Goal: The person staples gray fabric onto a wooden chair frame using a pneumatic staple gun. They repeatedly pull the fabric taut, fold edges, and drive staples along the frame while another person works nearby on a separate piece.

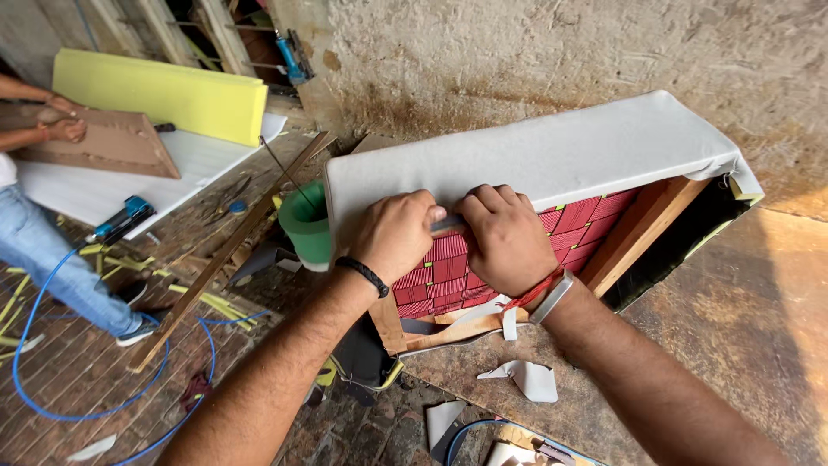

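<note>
Scraps (528,380): pale offcuts are lying on the floor nearest the camera, w/ a blue hose (52,362) looping at left
Left hand (395,235): fingers are being curled shut, clamped on the white fabric (552,151) edge where it meets the red webbing (444,263)
Right hand (509,237): fingers are being pressed together & folded down on the same edge, just beside the left; what's under them can't be told
Frame (634,229): wooden, is being propped tilted on the floor against the wall (561,52)
Handling: fabric is judged soft & light, prob stretchy; best gripped at the hem. Frame judged stiff & heavy, to be held by the rails
Far left: yellow foam (164,95) & a brown board (112,142) are being handled by another person's hands (62,121)
</note>
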